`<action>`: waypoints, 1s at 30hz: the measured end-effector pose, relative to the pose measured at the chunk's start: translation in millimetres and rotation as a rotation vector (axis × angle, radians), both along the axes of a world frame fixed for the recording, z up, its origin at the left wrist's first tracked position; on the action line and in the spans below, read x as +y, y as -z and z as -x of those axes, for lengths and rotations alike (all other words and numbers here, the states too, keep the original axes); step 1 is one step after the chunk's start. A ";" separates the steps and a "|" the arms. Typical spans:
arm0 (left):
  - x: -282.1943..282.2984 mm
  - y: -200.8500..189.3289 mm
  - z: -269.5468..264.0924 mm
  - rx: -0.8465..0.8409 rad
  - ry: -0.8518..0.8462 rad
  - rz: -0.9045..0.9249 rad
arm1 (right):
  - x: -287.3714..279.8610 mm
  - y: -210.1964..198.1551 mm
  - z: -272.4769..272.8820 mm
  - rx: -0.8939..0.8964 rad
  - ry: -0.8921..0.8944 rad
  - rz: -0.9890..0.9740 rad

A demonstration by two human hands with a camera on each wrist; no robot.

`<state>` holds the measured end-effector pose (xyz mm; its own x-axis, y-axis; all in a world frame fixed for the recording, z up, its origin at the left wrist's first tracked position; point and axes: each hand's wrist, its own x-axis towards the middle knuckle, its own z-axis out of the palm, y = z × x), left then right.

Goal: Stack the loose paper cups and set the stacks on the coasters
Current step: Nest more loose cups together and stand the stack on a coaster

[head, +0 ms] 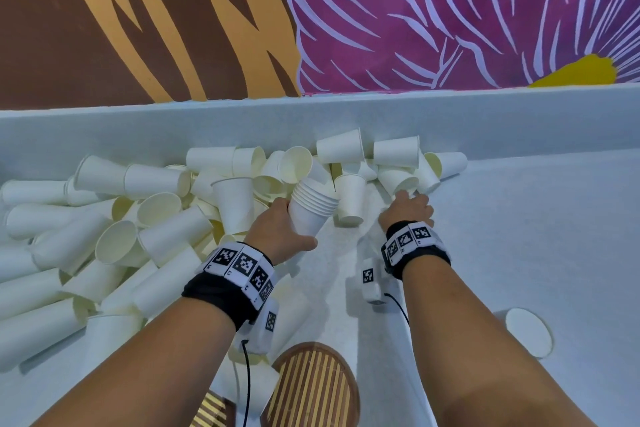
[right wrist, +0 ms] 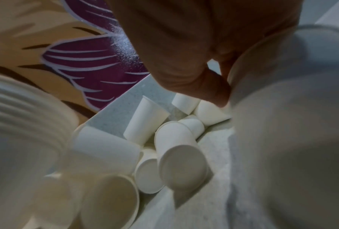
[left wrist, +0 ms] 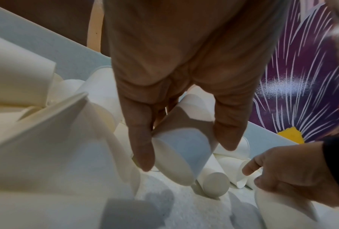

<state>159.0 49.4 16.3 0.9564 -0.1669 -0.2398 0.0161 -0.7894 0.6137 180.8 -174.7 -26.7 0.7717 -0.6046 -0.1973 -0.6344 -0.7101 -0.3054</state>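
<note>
Dozens of cups: loose white paper cups lie heaped on a pale speckled bench, most on their sides, filling its left half and running along the back ledge
Left hand: the left hand grips a nested stack of cups round its lower body, thumb on the near side and fingers curled round the far side; the stack is lifted and tilts away, rims pointing toward the heap
Stack seen from the left wrist: fingers and thumb wrap the stack, whose closed base faces the camera
Right hand: the right hand reaches to the right end of the heap with fingers curled onto a cup lying on its side; in the right wrist view the thumb presses the rim of a large blurred cup, so it pinches that cup
Between the hands: one cup stands upside down on the bench, just right of the stack
Coasters: a round striped wooden coaster lies at the near edge between the forearms, with a second striped coaster partly showing to its left; neither carries a stack
Lone cup: one cup lies on its side, apart from the heap, beside the right forearm
Wrists: black bands with square printed markers circle both wrists
Background: a painted wall with a purple flower and tan leaves rises behind the ledge
</note>
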 end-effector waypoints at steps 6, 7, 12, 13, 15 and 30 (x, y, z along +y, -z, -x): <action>5.3 2.8 0.6 0.029 0.005 -0.074 | 18.0 -23.6 1.9 -0.144 -0.156 -0.184; 5.8 2.5 1.1 0.036 0.011 -0.083 | 20.2 -36.4 1.7 -0.228 -0.190 -0.183; 6.8 -0.8 3.5 0.062 0.031 -0.105 | 37.3 -108.3 1.0 -0.622 -0.313 -0.148; 6.7 -1.3 3.8 0.061 0.033 -0.101 | 42.4 -116.4 1.9 -0.661 -0.341 -0.167; 6.3 -2.6 5.0 0.056 0.037 -0.087 | 54.9 -123.3 5.2 -0.688 -0.392 -0.215; 15.8 -5.7 5.2 0.009 -0.026 -0.041 | 47.2 -9.4 -13.9 -0.028 -0.412 -0.183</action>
